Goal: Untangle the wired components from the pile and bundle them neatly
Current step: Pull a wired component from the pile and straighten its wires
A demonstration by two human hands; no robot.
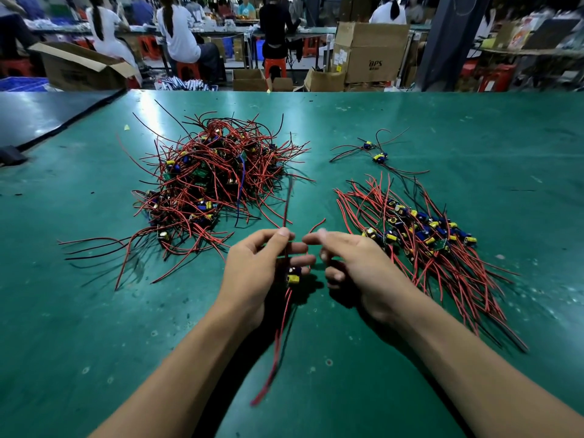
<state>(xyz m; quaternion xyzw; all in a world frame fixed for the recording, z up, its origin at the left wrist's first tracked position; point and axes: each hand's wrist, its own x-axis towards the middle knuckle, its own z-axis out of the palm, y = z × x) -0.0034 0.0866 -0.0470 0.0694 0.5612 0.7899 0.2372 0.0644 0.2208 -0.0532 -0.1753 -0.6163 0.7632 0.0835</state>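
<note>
A tangled pile [208,175] of small circuit boards with red and black wires lies on the green table [474,137] at the left of centre. An orderly row of the same components [420,235] lies at the right, wires aligned. My left hand [256,270] pinches one wired component [292,276], its red and black leads running up past my thumb and down toward me. My right hand [350,263] is beside it, blurred, with thumb and forefinger close together at a short red wire end [316,226]; whether they grip it is unclear.
Two loose wired components [374,151] lie behind the aligned row. A dark mat [47,115] covers the table's far left corner. Beyond the far edge stand cardboard boxes [369,52], red stools and several seated people at other benches.
</note>
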